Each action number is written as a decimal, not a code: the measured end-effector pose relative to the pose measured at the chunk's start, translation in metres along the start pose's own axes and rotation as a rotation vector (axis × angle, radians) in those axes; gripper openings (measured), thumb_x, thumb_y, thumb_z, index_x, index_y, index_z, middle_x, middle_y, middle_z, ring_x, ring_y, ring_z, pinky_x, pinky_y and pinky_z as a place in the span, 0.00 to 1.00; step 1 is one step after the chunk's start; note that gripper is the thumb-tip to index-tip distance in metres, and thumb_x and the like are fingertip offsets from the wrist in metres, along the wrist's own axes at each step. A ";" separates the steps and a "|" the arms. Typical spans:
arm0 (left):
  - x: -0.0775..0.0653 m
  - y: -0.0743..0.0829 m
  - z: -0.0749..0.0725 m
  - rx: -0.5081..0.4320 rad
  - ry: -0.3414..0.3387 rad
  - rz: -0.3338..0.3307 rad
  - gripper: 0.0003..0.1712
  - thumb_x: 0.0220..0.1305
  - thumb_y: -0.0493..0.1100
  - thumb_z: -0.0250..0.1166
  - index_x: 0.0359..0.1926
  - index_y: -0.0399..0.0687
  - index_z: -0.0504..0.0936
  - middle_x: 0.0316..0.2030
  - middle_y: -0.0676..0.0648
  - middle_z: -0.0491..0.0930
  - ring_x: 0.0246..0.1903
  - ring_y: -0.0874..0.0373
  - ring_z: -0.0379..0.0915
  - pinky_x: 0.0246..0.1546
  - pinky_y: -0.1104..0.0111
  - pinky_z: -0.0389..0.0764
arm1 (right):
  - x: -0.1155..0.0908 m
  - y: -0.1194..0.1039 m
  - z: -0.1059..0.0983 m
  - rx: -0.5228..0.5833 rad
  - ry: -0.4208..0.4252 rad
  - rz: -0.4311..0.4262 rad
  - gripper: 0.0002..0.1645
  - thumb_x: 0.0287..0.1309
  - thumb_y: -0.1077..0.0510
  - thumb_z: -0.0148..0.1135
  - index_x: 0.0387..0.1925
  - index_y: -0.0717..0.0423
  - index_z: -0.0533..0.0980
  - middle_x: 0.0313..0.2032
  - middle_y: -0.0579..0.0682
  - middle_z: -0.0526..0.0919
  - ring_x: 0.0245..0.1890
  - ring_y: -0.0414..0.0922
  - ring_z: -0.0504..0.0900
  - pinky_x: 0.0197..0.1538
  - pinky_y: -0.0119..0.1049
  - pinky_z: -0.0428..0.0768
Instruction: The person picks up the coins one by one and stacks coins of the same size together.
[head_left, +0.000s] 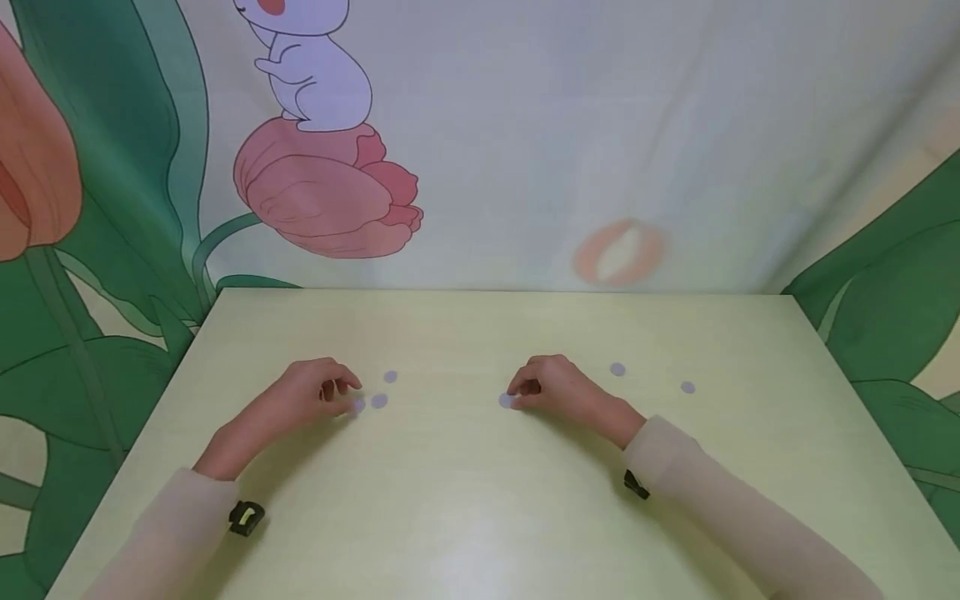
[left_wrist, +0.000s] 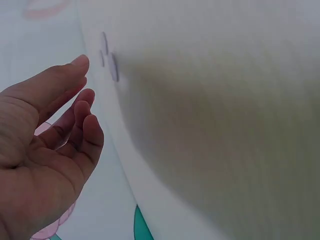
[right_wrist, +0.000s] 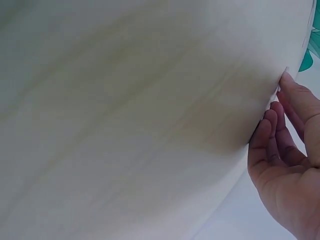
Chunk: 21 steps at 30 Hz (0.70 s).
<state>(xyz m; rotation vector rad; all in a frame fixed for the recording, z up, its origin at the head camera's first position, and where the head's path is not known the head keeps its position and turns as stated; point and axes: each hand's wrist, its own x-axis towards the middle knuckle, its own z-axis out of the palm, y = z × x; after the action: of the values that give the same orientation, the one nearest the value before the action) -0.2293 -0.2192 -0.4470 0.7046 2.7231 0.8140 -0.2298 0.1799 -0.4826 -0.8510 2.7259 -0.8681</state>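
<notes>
Several small, flat, pale purple discs lie about the table. My left hand (head_left: 315, 392) is beside a group of three at the left: a near disc (head_left: 359, 405), a middle disc (head_left: 379, 401) and a far disc (head_left: 391, 377). In the left wrist view its thumb and fingers stand apart, with nothing between them, short of the discs (left_wrist: 114, 67). My right hand (head_left: 562, 390) has its thumb and index finger at the edge of another disc (head_left: 506, 401), seemingly pinching it at table height. Only a thin edge of that disc shows by the thumb in the right wrist view.
Two more discs, one (head_left: 617, 369) and another (head_left: 687, 387), lie right of my right hand on the pale yellow table (head_left: 480, 500). A printed curtain (head_left: 525, 150) hangs behind the far edge. Black wrist devices (head_left: 247, 517) sit at both sleeves.
</notes>
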 end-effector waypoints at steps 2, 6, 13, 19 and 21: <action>-0.006 -0.006 -0.001 0.013 0.000 -0.008 0.14 0.57 0.35 0.75 0.44 0.37 0.86 0.31 0.50 0.77 0.32 0.56 0.71 0.32 0.70 0.75 | 0.003 -0.002 0.000 0.007 -0.008 -0.005 0.07 0.60 0.53 0.73 0.39 0.51 0.88 0.30 0.39 0.80 0.31 0.37 0.75 0.39 0.30 0.78; -0.013 -0.017 0.003 -0.020 0.010 0.011 0.15 0.55 0.37 0.78 0.43 0.38 0.86 0.30 0.49 0.77 0.32 0.57 0.70 0.33 0.70 0.74 | 0.003 -0.006 -0.002 0.013 -0.015 0.006 0.07 0.60 0.54 0.74 0.38 0.51 0.88 0.30 0.39 0.81 0.31 0.37 0.75 0.38 0.31 0.78; -0.016 -0.021 0.014 -0.031 0.035 -0.014 0.15 0.57 0.37 0.77 0.45 0.39 0.85 0.30 0.49 0.76 0.32 0.56 0.70 0.33 0.70 0.73 | 0.005 -0.003 0.001 0.026 -0.008 0.002 0.07 0.59 0.54 0.74 0.39 0.51 0.88 0.31 0.39 0.82 0.32 0.37 0.76 0.38 0.30 0.77; -0.011 -0.021 0.015 -0.050 0.051 -0.049 0.17 0.59 0.38 0.76 0.48 0.38 0.82 0.32 0.48 0.77 0.32 0.55 0.70 0.33 0.70 0.73 | 0.004 -0.004 0.003 0.025 0.003 0.018 0.08 0.59 0.54 0.74 0.39 0.51 0.89 0.31 0.39 0.83 0.32 0.35 0.76 0.38 0.30 0.78; -0.009 -0.020 0.015 -0.050 0.047 -0.055 0.18 0.59 0.38 0.76 0.49 0.38 0.82 0.32 0.48 0.77 0.33 0.55 0.70 0.34 0.69 0.74 | 0.003 -0.005 0.002 0.024 0.008 0.016 0.07 0.59 0.55 0.74 0.39 0.51 0.88 0.31 0.39 0.82 0.31 0.35 0.76 0.37 0.30 0.78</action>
<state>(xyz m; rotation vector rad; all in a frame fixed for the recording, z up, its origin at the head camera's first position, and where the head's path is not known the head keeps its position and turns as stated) -0.2245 -0.2315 -0.4704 0.6050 2.7400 0.8937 -0.2289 0.1738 -0.4816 -0.8214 2.7192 -0.9012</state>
